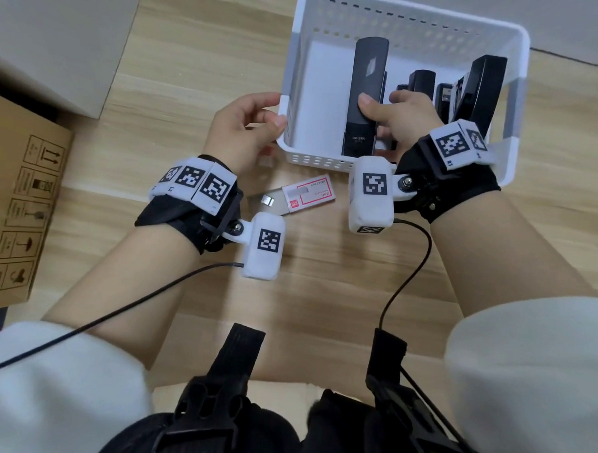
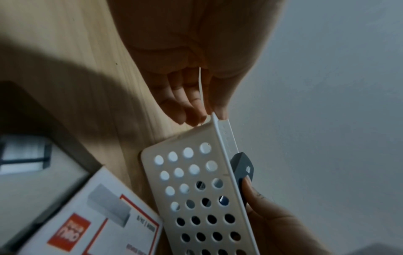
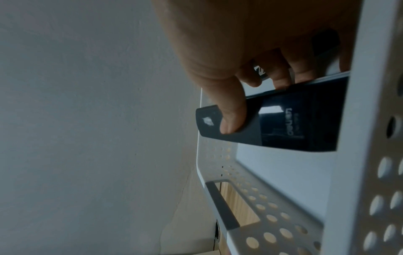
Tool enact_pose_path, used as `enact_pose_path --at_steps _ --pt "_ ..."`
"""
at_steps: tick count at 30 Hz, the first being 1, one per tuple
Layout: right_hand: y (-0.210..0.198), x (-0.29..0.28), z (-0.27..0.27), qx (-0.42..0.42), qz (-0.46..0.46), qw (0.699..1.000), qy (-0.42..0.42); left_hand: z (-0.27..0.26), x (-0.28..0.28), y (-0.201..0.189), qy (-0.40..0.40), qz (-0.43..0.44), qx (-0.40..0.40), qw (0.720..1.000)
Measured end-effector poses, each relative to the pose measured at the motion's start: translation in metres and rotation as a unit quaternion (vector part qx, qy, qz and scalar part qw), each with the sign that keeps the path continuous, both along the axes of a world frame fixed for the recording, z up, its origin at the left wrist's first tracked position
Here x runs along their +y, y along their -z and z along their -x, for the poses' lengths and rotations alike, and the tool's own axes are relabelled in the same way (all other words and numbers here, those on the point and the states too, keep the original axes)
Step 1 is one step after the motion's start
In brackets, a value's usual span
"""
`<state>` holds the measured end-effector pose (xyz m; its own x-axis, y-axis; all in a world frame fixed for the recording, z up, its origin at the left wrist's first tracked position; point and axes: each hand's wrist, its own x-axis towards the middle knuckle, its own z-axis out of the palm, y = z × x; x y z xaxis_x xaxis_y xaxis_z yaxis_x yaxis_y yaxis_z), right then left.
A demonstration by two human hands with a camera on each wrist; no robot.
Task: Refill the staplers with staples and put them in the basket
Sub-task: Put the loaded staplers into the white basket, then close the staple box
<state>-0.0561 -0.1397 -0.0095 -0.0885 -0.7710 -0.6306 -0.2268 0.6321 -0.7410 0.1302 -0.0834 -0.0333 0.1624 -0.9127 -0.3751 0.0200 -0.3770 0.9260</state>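
A white perforated basket (image 1: pixel 419 21) stands on the wooden floor at the upper right. My right hand (image 1: pixel 381 103) reaches into it and grips a dark stapler (image 1: pixel 367 92) that points away from me, thumb on top and fingers underneath. In the right wrist view the thumb (image 3: pixel 231 117) presses the stapler (image 3: pixel 294 124) just above the basket floor. My left hand (image 1: pixel 277 111) pinches the basket's near left corner rim, and the left wrist view shows the rim (image 2: pixel 218 124) between thumb and fingers. Other black staplers (image 1: pixel 422 84) stand along the basket's right side.
A red and white staple box (image 1: pixel 309 194) lies open on the floor between my wrists, with a strip of staples (image 1: pixel 267 201) in its tray. A cardboard box (image 1: pixel 18 197) sits at the left and a pale grey block (image 1: pixel 59 27) at the upper left.
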Motion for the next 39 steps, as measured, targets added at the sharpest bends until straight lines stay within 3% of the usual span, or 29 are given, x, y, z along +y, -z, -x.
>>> enact_pose_path --at_steps 8,14,18,22,26,29,33,39 --pt "0.01 -0.005 0.001 0.127 0.04 0.986 -0.104 0.0 0.001 -0.001 0.001 0.004 0.003 1.0" --pt "0.008 0.001 0.007 0.161 0.066 0.979 -0.109 0.004 0.005 -0.007 0.006 0.001 -0.012 1.0" --pt "-0.007 0.019 0.012 0.182 0.179 0.963 -0.091 -0.001 0.013 -0.008 0.002 0.0 -0.024 1.0" --pt "-0.028 0.055 0.007 0.128 0.319 0.93 -0.13 -0.021 0.035 0.002 -0.025 -0.039 -0.021 0.999" --pt "-0.023 0.079 -0.006 0.101 0.283 0.915 -0.269 -0.036 0.065 0.018 -0.044 -0.095 -0.056 0.993" --pt "-0.007 0.085 -0.015 0.2 0.23 0.861 -0.407 -0.043 0.08 0.026 -0.049 -0.133 -0.071 0.987" --pt "0.019 0.09 -0.02 0.313 0.176 0.803 -0.476 -0.041 0.09 0.026 -0.031 -0.175 -0.045 0.983" --pt "0.035 0.094 -0.024 0.309 0.164 0.823 -0.447 -0.025 0.086 0.02 -0.021 -0.195 -0.007 0.981"
